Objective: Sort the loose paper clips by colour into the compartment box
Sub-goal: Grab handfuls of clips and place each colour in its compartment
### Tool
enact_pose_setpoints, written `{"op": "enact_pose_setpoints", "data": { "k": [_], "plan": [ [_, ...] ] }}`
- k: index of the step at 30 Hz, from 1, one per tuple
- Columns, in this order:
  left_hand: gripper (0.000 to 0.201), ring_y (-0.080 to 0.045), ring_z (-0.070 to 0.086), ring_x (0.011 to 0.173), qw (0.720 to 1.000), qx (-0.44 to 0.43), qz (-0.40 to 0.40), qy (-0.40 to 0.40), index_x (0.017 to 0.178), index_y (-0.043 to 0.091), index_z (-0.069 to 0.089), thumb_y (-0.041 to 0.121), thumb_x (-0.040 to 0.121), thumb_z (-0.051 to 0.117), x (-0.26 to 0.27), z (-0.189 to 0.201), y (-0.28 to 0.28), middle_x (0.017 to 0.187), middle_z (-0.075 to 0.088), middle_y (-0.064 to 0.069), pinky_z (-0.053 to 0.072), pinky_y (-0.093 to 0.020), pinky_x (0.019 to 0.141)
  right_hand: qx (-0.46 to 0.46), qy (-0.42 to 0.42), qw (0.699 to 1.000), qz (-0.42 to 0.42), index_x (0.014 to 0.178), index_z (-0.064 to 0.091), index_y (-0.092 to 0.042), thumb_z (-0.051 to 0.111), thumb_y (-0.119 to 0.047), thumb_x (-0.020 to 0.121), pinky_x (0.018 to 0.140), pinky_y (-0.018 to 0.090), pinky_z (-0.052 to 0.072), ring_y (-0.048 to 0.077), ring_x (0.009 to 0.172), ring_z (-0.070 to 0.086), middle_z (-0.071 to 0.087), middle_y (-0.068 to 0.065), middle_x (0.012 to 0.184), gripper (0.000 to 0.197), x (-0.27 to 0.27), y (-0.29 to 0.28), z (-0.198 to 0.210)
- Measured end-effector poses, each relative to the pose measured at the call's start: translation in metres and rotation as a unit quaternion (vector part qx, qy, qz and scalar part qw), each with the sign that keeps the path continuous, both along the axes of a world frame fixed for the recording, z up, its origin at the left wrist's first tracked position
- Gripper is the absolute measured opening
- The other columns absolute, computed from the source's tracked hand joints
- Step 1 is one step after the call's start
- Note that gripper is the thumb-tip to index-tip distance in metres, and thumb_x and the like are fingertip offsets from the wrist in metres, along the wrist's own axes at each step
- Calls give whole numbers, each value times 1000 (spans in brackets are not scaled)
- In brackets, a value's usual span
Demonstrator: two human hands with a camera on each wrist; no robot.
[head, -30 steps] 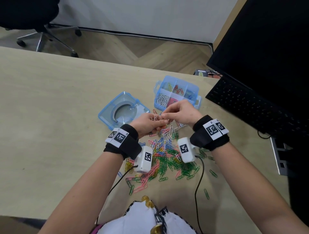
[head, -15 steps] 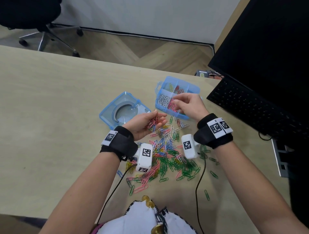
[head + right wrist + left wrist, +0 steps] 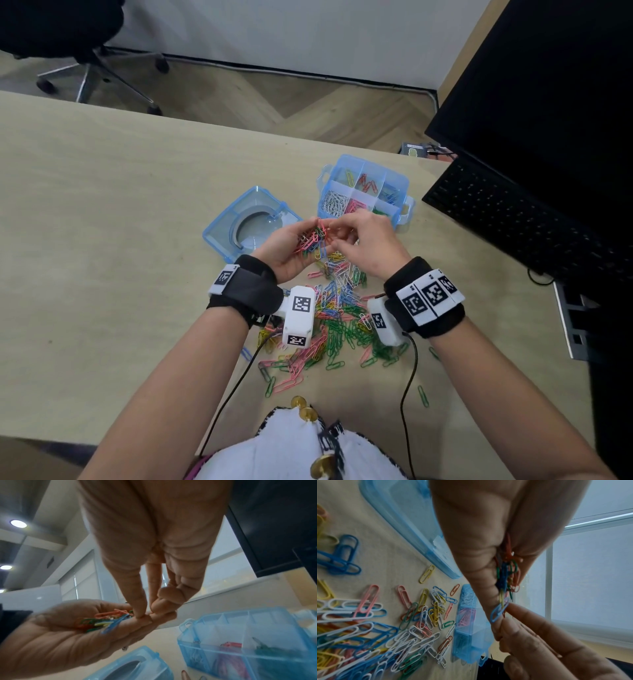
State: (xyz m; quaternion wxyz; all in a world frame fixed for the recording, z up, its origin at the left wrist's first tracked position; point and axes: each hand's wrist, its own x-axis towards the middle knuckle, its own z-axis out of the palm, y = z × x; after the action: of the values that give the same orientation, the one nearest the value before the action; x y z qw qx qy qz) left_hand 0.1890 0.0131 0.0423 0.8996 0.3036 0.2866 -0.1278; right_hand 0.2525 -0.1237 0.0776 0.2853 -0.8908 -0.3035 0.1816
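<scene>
Cups a mixed handful of clips (image 3: 313,240) in the left hand (image 3: 287,248), palm up, fingers curled loosely round the bundle, just above the desk (image 3: 102,212). Reaches in with the right hand (image 3: 368,245) from 3 o'clock: thumb and forefinger tips pressed together at the end of a light-blue clip (image 3: 497,612) sticking out of the bundle, other fingers folded back. Looks like a pinch on that one clip, though the wrist views are too blurred to be sure.

Compartment box (image 3: 401,219) at 1 o'clock of the hands, open, just beyond the right knuckles. Already filled in part: white at its near left cell, pink beside that, a few yellow, red and blue along the far row, green at the near right, half hidden by the hand. Lid (image 3: 239,222) at 10 o'clock of the hands, flat on the desk, apart from the box.

Plenty left, by the look of it: a broad loose pile (image 3: 339,318) at 6 o'clock, under and between the wrists, all colours mixed, green and pink thickest toward the body, with stray greens out at 5 o'clock. Roughly an early-to-middle stage, judging by thin cells against a thick pile. Next in hand, probably: lift the blue clip free and drop it in the far right cell.
</scene>
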Motion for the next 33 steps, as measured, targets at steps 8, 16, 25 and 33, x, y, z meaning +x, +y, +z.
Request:
{"op": "enact_pose_setpoints", "data": {
  "k": [8, 16, 25, 33],
  "plan": [
    [34, -15, 70, 72, 1000, -3, -1, 0, 111, 0, 60, 20, 103, 34, 0, -2, 3, 98, 66, -14, 59, -25, 64, 31, 35, 997, -63, 90, 75, -15, 75, -27, 78, 62, 10, 42, -4, 57, 54, 64, -11, 65, 16, -1, -1, -4],
    [34, -16, 69, 71, 1000, 7, 8, -16, 115, -3, 59, 17, 103, 34, 2, -2, -5, 96, 67, -15, 59, -27, 62, 45, -13, 995, -93, 93, 77, -17, 78, -22, 77, 78, 22, 50, 13, 78, 63, 64, 3, 91, 17, -4, 6, -8],
    [33, -15, 70, 70, 1000, -1, 1, -14, 107, 2, 63, 19, 103, 34, -3, -9, -9, 95, 69, -14, 59, -23, 62, -29, 36, 997, -63, 91, 72, -10, 69, -14, 84, 74, 18, 46, 11, 79, 52, 60, 0, 83, 9, -1, 8, -6],
    [33, -21, 70, 81, 999, -27, 32, -3, 115, -2, 59, 16, 101, 36, -2, -9, -8, 106, 65, -18, 60, -30, 73, 59, 163, 982, -78, 87, 60, -8, 63, -2, 87, 62, 7, 44, -5, 64, 62, 65, -13, 81, 7, 5, 1, -11]
  ]
}}
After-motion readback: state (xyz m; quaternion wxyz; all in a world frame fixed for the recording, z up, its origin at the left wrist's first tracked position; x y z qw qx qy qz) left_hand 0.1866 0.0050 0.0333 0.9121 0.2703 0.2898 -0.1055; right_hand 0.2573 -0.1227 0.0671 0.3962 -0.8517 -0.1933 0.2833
